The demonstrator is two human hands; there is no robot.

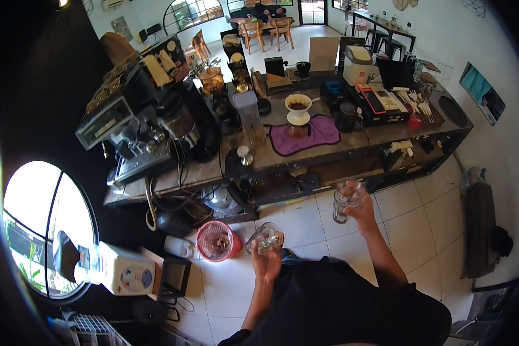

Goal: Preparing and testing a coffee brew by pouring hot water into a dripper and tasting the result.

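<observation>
My left hand (266,262) is closed around a clear drinking glass (264,235), low in front of my body and close to a pink basket bin. Farther right and a bit higher, my right hand (361,212) grips clear glassware (346,199); whether it is one glass or two together I cannot tell. Both hands are over the tiled floor, apart from the counter. On the counter ahead, a white coffee dripper (298,117) with dark grounds inside sits on a glass server (297,131), which stands on a purple cloth (324,134).
Along the counter (202,168) stand an espresso machine (134,144) and a coffee grinder (177,118) at left, a dark kettle (346,117) right of the cloth. The pink bin (232,242) and a water dispenser (124,270) are on my left. Wooden chairs (251,32) stand far ahead.
</observation>
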